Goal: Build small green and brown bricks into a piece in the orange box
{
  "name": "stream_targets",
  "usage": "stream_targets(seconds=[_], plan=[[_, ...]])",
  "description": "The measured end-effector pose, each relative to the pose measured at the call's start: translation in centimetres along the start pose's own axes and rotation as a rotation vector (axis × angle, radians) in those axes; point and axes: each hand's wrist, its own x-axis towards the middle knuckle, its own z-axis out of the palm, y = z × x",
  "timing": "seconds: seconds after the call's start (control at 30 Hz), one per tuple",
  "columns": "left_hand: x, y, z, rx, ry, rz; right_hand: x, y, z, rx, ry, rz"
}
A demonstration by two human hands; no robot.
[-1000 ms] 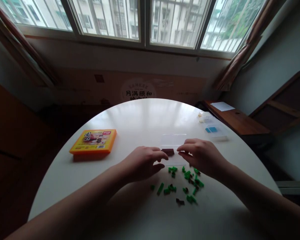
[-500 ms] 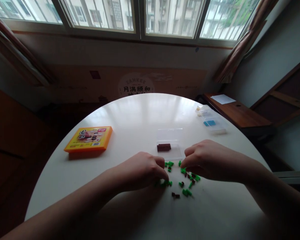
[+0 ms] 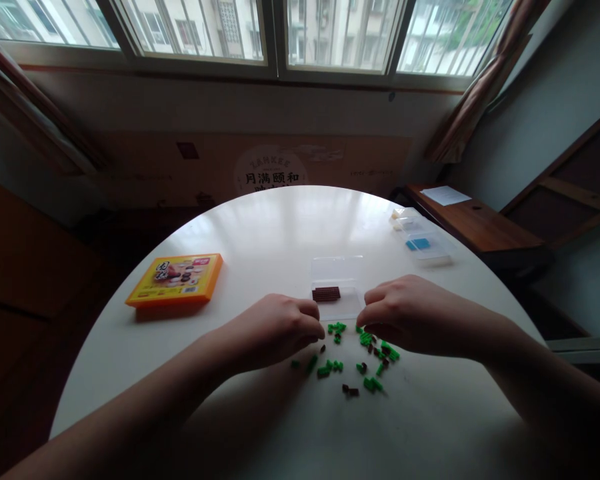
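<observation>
Seemingly pinched: left grip [image 3: 276, 328], right grip [image 3: 406, 317].

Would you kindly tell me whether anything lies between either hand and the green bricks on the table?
Nothing visible does. The left hand has its fingertips beside the green bricks, and the right hand hangs over them; only bare table lies between.

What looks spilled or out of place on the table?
Small green and dark bricks lie scattered loose on the white table by the left hand and right hand, outside the clear tray holding a brown plate. Nothing looks damaged.
</observation>
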Motion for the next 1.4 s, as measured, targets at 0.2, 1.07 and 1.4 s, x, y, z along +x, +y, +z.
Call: stream_targets(seconds=[0.2,1.07,1.4], plan=[[0.0,0.2,0.5,-0.054,-0.026,0.038,0.2,0.1,0.0,-0.021,0.023,-0.011],[-0.1,0.2,-1.1,-0.057,-0.096,-0.069,1.2,-1.0,1.4,0.007,0.041,-0.068],[-0.1,0.4,-1.1,-0.047,-0.09,-0.05,1.4,-1.3,2.1,-0.009,0.046,-0.117]])
